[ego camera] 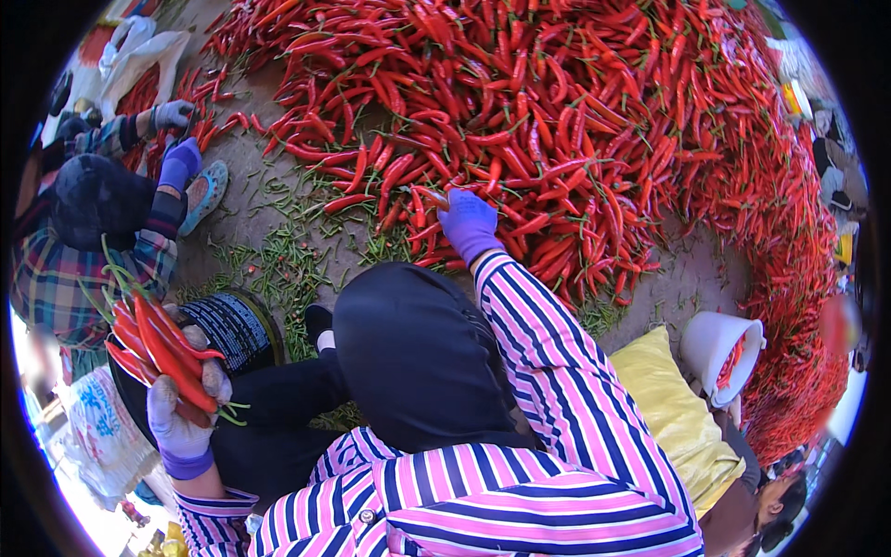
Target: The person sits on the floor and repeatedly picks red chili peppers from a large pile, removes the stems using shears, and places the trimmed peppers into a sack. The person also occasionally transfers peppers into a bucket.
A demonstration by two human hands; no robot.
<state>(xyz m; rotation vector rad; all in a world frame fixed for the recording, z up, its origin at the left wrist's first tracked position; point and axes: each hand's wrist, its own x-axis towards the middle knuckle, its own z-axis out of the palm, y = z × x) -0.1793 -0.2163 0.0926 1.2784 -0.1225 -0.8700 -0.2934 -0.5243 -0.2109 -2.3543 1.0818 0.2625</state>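
My left hand [186,404], in a white and purple work glove, is closed around a bunch of red chili peppers [163,341] with green stems sticking out at both ends. It is at the lower left, over a dark round container [125,397]. My right hand [468,221], in a purple glove, reaches to the near edge of a large pile of red chili peppers [529,104]. An orange-red chili [433,198] lies at its fingertips; whether the fingers grip it cannot be made out.
Cut green stems [278,257] litter the ground before my knees. A printed drum [230,331] stands left. A co-worker in a plaid shirt [90,278] sits at the left. At right are a yellow sack [668,411], a white bucket [713,351] holding chilies, and another person [783,498].
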